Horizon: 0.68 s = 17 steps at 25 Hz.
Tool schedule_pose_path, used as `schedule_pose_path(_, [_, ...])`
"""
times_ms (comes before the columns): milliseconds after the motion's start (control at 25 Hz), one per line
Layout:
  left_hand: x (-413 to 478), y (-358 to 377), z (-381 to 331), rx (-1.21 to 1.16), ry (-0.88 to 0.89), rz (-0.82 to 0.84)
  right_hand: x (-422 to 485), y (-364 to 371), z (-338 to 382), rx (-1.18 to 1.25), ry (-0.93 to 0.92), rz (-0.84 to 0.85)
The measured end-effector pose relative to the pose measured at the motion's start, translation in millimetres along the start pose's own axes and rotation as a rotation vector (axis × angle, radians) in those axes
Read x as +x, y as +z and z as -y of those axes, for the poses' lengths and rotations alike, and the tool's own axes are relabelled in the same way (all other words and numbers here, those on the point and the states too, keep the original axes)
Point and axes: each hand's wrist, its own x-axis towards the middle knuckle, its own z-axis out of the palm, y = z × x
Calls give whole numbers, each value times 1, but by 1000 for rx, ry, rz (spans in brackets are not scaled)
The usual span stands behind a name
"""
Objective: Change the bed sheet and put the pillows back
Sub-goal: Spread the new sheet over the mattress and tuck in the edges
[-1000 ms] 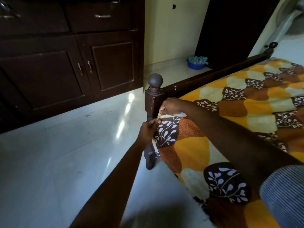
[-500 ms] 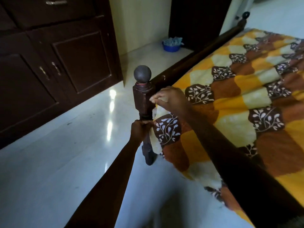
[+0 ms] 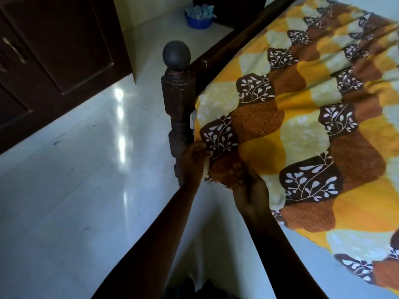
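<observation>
A bed sheet (image 3: 302, 117) patterned in orange, yellow, brown and white leaves covers the bed at the right and hangs over its near corner. My left hand (image 3: 194, 162) pinches the sheet's hanging edge beside the dark wooden bedpost (image 3: 178, 100). Just to its right, my right hand (image 3: 246, 188) has its fingers tucked under the sheet's lower edge, gripping the fabric from below. No pillows are in view.
A glossy white tiled floor (image 3: 75, 190) fills the left and bottom. Dark wooden cabinets (image 3: 54, 50) stand at the back left. A blue bowl (image 3: 198, 18) sits on the floor by the wall, past the dark footboard rail (image 3: 233, 44).
My right hand came down from the top of the corner to the sheet's lower hanging edge. My left hand slid lower along the bedpost. The camera moved closer and looks further down.
</observation>
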Motion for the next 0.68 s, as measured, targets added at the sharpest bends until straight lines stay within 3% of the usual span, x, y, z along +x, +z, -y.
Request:
schedule_pose_path(80, [7,1,-4,-82,-112,108,7,-5,0,180,8,11])
schedule_pose_path(240, [23,0,-22,-392,-476,162,10,5,-10,258,-44,13])
schedule_pose_path(440, [26,-3,-27,-670,-713,233,11,8,-7,263,-95,67])
schedule_pose_path(600, [38,11,-30,-906,-679,320,6,15,3,208,-97,63])
schedule_pose_path(680, [41,25,-35,-1035,-629,254,4,17,6,195,-82,20])
